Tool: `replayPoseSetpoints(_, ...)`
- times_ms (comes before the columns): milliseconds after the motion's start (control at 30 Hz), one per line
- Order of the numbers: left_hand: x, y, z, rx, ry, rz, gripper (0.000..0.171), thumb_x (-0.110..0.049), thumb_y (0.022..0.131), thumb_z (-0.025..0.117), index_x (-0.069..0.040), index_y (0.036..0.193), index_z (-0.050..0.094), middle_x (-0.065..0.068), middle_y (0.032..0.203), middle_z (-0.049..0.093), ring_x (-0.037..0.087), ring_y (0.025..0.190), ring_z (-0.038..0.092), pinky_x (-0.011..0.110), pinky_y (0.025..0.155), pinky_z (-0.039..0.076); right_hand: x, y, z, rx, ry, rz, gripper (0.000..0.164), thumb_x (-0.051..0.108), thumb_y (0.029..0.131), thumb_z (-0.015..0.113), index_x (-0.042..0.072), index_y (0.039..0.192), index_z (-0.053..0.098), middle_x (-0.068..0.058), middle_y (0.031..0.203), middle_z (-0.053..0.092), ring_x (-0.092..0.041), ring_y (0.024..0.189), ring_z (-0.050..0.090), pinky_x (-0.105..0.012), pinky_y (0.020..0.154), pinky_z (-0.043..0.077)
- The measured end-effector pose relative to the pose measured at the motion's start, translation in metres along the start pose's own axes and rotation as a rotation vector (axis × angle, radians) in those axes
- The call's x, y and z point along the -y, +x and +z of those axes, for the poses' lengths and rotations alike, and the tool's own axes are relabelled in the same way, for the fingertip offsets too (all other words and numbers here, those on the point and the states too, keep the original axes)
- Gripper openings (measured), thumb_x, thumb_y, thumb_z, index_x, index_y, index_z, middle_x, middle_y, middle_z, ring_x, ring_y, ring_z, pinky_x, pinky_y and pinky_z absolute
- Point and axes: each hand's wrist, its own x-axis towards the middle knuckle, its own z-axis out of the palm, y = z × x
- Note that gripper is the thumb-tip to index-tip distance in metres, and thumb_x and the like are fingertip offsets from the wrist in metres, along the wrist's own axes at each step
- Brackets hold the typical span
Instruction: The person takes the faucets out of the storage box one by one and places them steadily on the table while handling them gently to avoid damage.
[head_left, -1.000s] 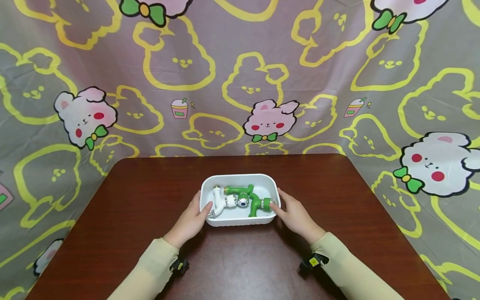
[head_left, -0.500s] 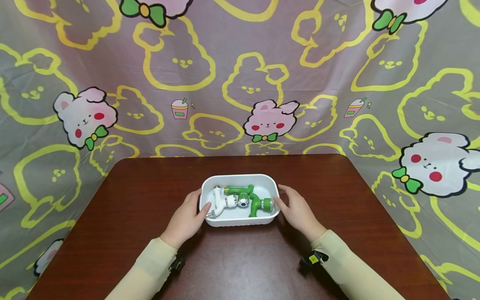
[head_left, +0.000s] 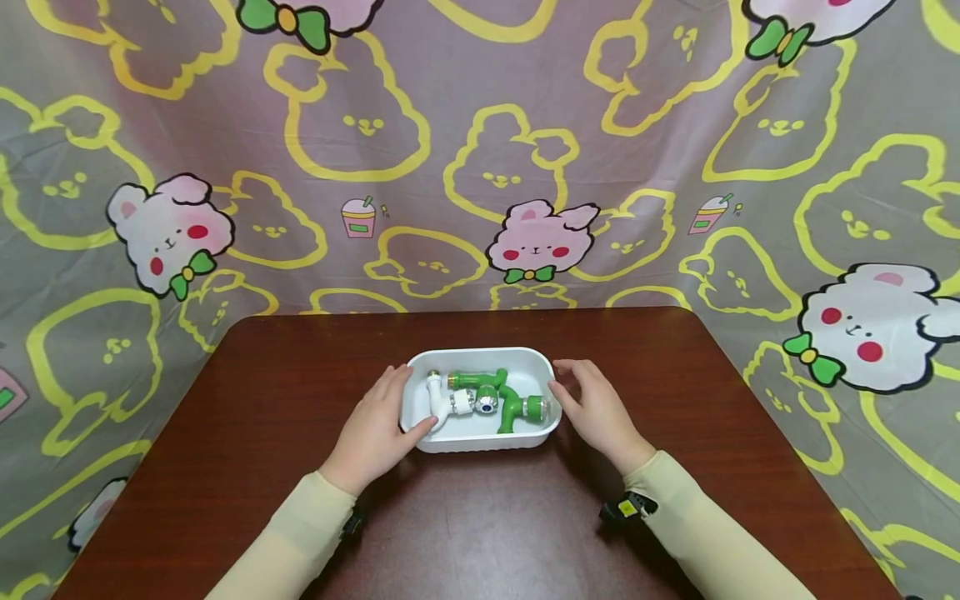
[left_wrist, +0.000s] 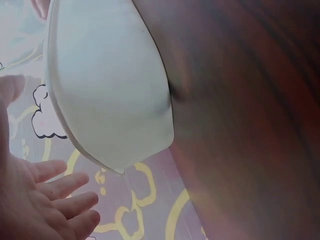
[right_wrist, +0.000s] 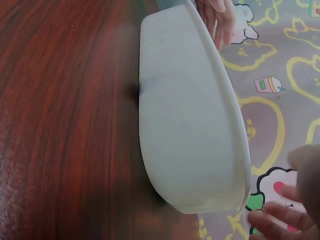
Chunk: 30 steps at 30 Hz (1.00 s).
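Note:
In the head view, a white plastic basin sits on the table. A white tap lies at its left, and two green taps with silver fittings lie in its middle and right. My left hand is at the left rim, its thumb reaching over the near left corner. The left wrist view shows its fingers spread loosely, apart from the basin wall. At the right rim hovers my right hand, relaxed. Its fingers are beside the basin edge in the right wrist view.
A dark reddish-brown table with rounded far corners bears the basin. Behind and at both sides hangs a patterned cloth with cartoon animals. A black camera strap is on the right wrist.
Both hands have let go of the basin rim. The left hand has shifted up and its thumb inward over the corner; the right fingers have lifted off. The basin and taps stay put.

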Motion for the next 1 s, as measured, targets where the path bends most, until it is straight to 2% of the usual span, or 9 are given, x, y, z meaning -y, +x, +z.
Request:
replayPoseSetpoints(167, 0.001, -0.001, -0.001, 0.002, 0.035, 0.047, 0.093, -0.05, 0.085, 0.081, 0.006, 0.15, 0.045, 0.028, 0.153, 0.048, 0.044, 0.147, 0.041, 0.058, 0.115, 0.04, 0.004, 0.004, -0.002, -0.008, 0.017, -0.066, 0.033, 0.022, 0.1, 0.07, 0.004, 0.128, 0.066, -0.012, 0.114, 0.066, -0.023, 0.099, 0.065, -0.041, 0.083, 0.056)
replayPoseSetpoints(333, 0.002, -0.001, -0.003, 0.037, 0.059, 0.073, 0.098, -0.056, 0.084, 0.08, 0.005, 0.152, 0.043, 0.026, 0.154, 0.048, 0.042, 0.149, 0.04, 0.056, 0.117, 0.038, 0.007, 0.008, -0.004, -0.008, -0.014, -0.089, 0.034, 0.022, 0.099, 0.07, 0.005, 0.129, 0.066, -0.011, 0.114, 0.066, -0.025, 0.099, 0.065, -0.041, 0.082, 0.055)
replayPoseSetpoints(567, 0.004, -0.003, 0.0, 0.076, 0.057, 0.06, 0.102, -0.059, 0.082, 0.08, 0.004, 0.152, 0.042, 0.026, 0.157, 0.044, 0.041, 0.148, 0.041, 0.054, 0.114, 0.043, 0.015, 0.014, -0.004, 0.039, -0.064, -0.118, 0.037, 0.026, 0.099, 0.071, 0.008, 0.131, 0.064, -0.005, 0.11, 0.064, -0.025, 0.093, 0.061, -0.036, 0.077, 0.053)
replayPoseSetpoints(833, 0.004, -0.005, 0.002, 0.09, 0.05, 0.053, 0.103, -0.057, 0.08, 0.083, 0.005, 0.151, 0.043, 0.028, 0.153, 0.047, 0.041, 0.145, 0.045, 0.054, 0.113, 0.045, 0.023, 0.018, 0.003, 0.089, -0.082, -0.155, 0.039, 0.025, 0.098, 0.071, 0.01, 0.133, 0.063, -0.008, 0.113, 0.068, -0.029, 0.103, 0.068, -0.042, 0.084, 0.057)
replayPoseSetpoints(1000, 0.005, -0.006, 0.006, 0.1, 0.071, 0.049, 0.103, -0.058, 0.08, 0.083, 0.006, 0.151, 0.043, 0.029, 0.153, 0.047, 0.042, 0.141, 0.05, 0.053, 0.111, 0.046, 0.029, 0.019, 0.009, 0.118, -0.109, -0.178, 0.042, 0.025, 0.097, 0.073, 0.012, 0.135, 0.06, -0.005, 0.113, 0.068, -0.026, 0.102, 0.068, -0.041, 0.084, 0.058)
